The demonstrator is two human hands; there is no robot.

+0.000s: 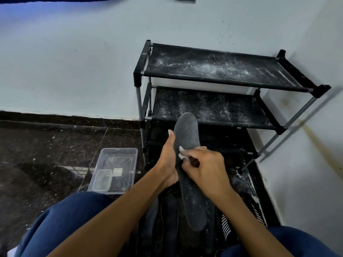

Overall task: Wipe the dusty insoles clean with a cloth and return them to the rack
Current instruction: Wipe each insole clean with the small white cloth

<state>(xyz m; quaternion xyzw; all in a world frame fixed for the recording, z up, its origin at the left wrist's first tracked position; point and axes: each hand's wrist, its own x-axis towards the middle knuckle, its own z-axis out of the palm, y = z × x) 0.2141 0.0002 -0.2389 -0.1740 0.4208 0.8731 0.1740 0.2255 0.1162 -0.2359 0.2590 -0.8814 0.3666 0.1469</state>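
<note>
A pale wall [74, 62] fills the upper half of the view, meeting a dark speckled floor [46, 145] below. In the corner stands a black rack [213, 71] with fabric shelves, its top and middle shelves dusted with white powder. On the floor to the left of the rack sits a clear plastic tub [118, 164] with a smaller clear box [102, 179] inside it. The person's knees in blue trousers [65, 219] frame the bottom of the view. In front of the rack a long dark insole [187, 138] is held up lengthwise, its toe end pointing toward the middle shelf and its heel end toward the person, with white specks along its surface. The left hand [168, 164] holds the insole's left edge, thumb lying straight up along that edge and the other fingers hidden behind it. The right hand [206, 166] has its fingers curled around a small white cloth [182, 153], pressing it against the insole's middle, just beside the left thumb.
</note>
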